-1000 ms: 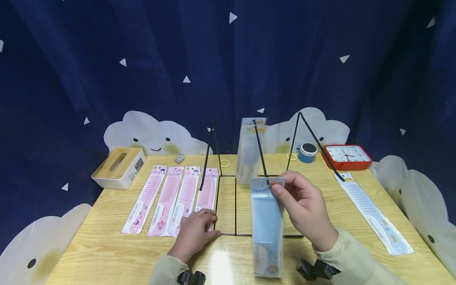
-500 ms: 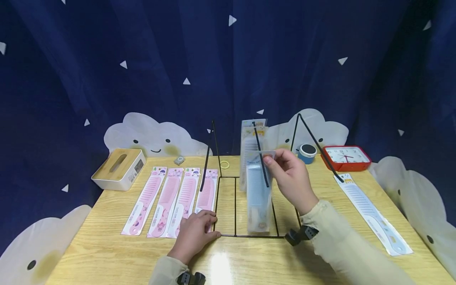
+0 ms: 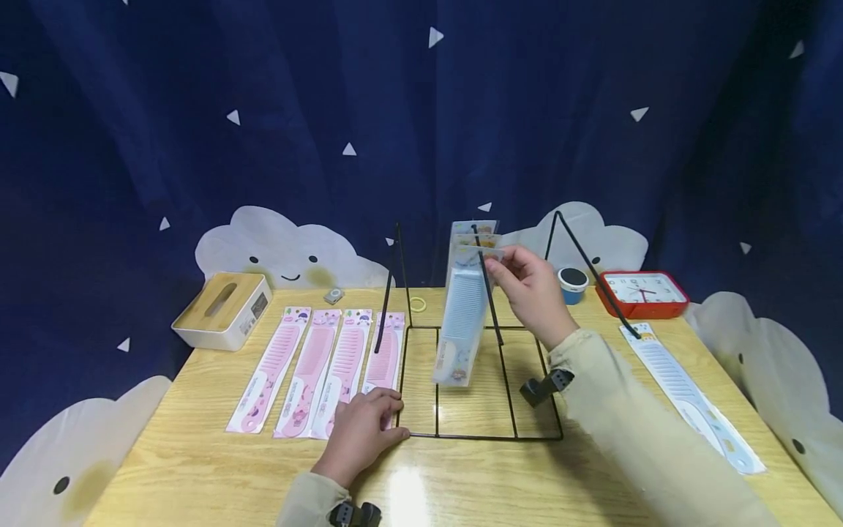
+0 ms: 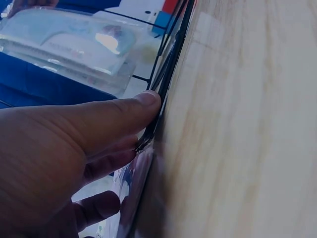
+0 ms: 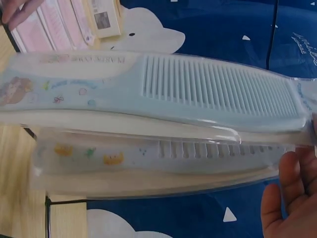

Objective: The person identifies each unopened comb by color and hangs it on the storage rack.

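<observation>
My right hand (image 3: pixel 536 296) pinches the top of a blue comb (image 3: pixel 464 307) in clear packaging, which hangs tilted on the middle prong of a black wire rack (image 3: pixel 487 438). Behind it on that prong are two more packaged combs, overlapped by the front one; the right wrist view shows a paler comb (image 5: pixel 198 151) with yellow prints close behind. My left hand (image 3: pixel 361 432) holds the rack's front left corner, its thumb (image 4: pixel 147 98) on the wire. Partly under the left fingers lies a pink packaged comb (image 3: pixel 385 351).
More pink packaged combs (image 3: pixel 316 351) lie in a row at left. A blue packaged comb (image 3: pixel 685 391) lies at right under the rack's right prong (image 3: pixel 593 271). Behind stand a tissue box (image 3: pixel 224 307), a blue round container (image 3: pixel 571 285) and a red clock (image 3: pixel 644 294). A yellow ring (image 3: pixel 418 304) lies behind the rack.
My right hand has moved away from me and up along the middle prong, sliding the blue comb back toward the two hanging there. My left hand has stayed in place.
</observation>
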`<state>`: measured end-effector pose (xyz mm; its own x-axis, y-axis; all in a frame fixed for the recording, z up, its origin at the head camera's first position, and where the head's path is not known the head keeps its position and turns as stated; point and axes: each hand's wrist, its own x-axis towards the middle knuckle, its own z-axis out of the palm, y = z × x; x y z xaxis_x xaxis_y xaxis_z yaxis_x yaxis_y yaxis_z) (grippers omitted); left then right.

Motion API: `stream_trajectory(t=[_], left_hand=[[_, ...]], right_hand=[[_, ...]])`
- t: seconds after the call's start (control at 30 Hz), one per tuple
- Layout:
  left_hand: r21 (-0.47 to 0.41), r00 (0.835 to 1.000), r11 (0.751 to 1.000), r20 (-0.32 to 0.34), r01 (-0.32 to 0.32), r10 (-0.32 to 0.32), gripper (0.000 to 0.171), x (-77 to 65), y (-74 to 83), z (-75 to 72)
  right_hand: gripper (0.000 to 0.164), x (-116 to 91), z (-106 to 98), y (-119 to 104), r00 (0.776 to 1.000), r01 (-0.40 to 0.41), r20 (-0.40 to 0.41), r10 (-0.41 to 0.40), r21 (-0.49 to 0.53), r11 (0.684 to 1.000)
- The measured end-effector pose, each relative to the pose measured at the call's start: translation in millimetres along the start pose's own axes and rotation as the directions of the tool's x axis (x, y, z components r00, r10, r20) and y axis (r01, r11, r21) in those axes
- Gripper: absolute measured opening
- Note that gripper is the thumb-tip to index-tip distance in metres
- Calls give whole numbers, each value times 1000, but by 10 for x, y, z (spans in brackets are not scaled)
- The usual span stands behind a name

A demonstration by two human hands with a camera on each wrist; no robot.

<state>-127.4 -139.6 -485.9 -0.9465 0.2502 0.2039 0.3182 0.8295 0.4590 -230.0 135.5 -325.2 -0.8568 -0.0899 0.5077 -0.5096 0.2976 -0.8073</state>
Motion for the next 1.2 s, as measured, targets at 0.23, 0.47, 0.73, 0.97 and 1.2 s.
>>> stream_trajectory(t=[0.23,0.47,0.73,0.97,1.2], left_hand=[[4,1000,1000,3,-1,1,32,-2,11,-3],[4,1000,1000,-2,-3,3,34,-10,1,4],[6,1000,1000,-3,-10,10,35,-3,-7,3],[25,1000,1000,-1,-4,4,36,-5,-20,-31],[5,1000,1000,-1,-10,10,35,0,-16,1]], right_hand=[[18,-25,-62,39,999,-46,-10,46,-19,999],[22,-160,-191,273,997,-72,-40,69,-69,995],[28,-346,-723,884,975,-188,-165,151,-238,953],[44,-531,-1367,1627,932,-358,-211,296,-393,847],[55,-768,-1794,2054,865,-501,-278,417,-503,704]])
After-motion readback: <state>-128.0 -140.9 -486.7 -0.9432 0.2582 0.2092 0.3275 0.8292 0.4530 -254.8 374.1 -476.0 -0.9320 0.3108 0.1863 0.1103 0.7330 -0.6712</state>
